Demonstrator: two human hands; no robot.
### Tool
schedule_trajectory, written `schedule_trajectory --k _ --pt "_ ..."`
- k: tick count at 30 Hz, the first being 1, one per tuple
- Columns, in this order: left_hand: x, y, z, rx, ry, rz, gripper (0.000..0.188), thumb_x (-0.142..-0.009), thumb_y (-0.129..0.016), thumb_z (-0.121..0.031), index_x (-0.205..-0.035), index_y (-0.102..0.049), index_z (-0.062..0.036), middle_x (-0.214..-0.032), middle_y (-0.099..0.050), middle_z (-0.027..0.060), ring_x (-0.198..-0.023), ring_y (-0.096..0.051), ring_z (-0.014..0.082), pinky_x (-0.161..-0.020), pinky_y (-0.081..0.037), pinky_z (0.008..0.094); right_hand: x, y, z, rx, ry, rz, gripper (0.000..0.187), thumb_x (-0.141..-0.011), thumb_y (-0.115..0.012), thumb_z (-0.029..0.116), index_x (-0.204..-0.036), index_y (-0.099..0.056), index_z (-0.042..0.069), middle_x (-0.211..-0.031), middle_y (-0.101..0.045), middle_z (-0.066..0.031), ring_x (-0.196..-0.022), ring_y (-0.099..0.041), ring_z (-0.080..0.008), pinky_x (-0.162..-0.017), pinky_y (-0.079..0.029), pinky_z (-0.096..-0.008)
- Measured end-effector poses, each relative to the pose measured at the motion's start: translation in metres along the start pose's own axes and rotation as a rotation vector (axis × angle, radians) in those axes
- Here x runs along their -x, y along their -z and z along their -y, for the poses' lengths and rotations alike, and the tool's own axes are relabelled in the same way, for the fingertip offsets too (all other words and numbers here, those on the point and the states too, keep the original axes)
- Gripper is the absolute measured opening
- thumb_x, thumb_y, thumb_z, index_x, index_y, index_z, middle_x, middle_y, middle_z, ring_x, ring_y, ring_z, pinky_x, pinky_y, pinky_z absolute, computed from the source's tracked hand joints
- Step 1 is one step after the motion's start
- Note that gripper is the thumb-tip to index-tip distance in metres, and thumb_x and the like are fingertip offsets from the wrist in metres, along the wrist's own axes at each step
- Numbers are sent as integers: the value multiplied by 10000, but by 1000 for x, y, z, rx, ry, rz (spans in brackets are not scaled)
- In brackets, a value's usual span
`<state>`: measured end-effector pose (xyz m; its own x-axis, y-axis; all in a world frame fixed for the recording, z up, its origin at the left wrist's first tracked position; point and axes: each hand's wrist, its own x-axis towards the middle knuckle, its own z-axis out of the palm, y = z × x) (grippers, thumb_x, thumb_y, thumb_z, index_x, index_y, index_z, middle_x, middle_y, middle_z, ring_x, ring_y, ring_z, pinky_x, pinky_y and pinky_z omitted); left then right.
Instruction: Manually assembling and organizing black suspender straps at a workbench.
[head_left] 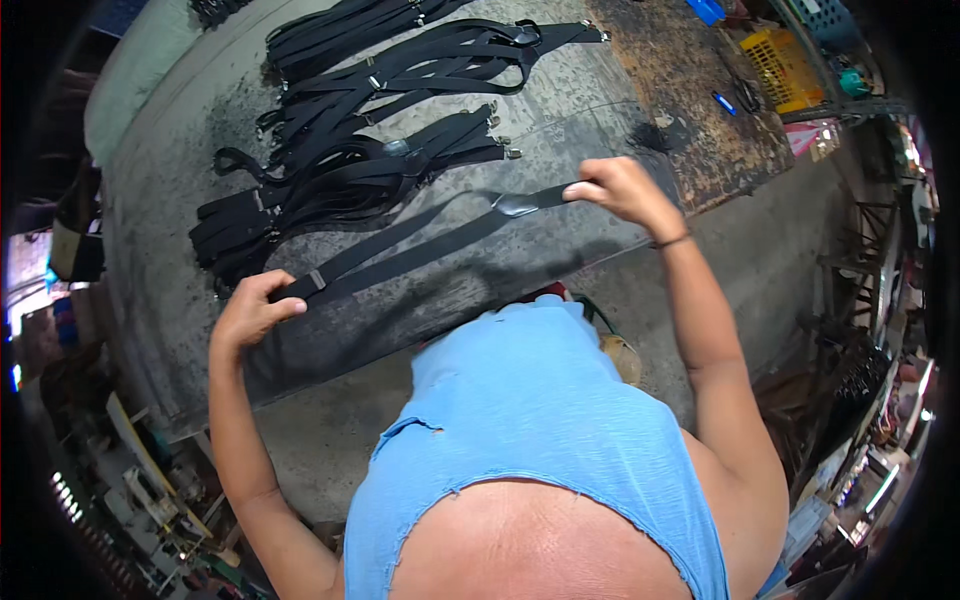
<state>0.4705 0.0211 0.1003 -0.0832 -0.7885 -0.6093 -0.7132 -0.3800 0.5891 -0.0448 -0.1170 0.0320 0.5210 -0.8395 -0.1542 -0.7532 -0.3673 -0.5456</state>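
Stretched between my two hands is a pair of black suspenders [430,250], held just above the table's near side. My left hand [255,310] pinches the straps at one end, close to a metal adjuster. At the other end, my right hand [620,190] grips the single strap past the shiny joining patch [516,205]. Beyond the held pair lies a pile of black suspenders [340,180] with metal clips. Another bundle of suspenders [400,75] rests farther back.
The grey, worn table [560,130] reaches under the piles, with a brown scuffed board [690,90] at its right. A blue pen-like object [724,104] and a yellow plastic basket [780,70] are at the far right. A pale sack [140,80] sits at the left edge.
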Motion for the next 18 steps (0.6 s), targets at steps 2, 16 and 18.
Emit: schedule_trajectory --k 2,16,18 --pt "-26 -32 35 -169 -21 -73 304 -812 -766 -238 -1003 -663 -24 -859 -686 157 -800 -661 260 -736 -502 354 -12 -51 -18 107 52 -105 488 -821 -692 543 -809 -635 58 -748 -651 -172 -764 -635 -405 -653 -491 -476" --pt "-95 -84 118 -215 -105 -155 385 -857 -694 -399 -1025 -691 -52 -950 -688 235 -956 -640 441 -810 -493 473 33 -205 27 460 -325 -192 782 -909 -535 559 -1521 -326 119 -1602 -268 -116 -1466 -230 -360 -1129 -148 -663" --pt "-92 -79 123 -192 -65 -105 386 -851 -700 -391 -1018 -693 -44 -944 -687 235 -947 -646 434 -808 -494 466 55 -186 -16 519 -484 -289 741 -907 -563 520 -1499 -364 122 -1586 -297 -116 -1451 -260 -368 -1123 -184 -646"
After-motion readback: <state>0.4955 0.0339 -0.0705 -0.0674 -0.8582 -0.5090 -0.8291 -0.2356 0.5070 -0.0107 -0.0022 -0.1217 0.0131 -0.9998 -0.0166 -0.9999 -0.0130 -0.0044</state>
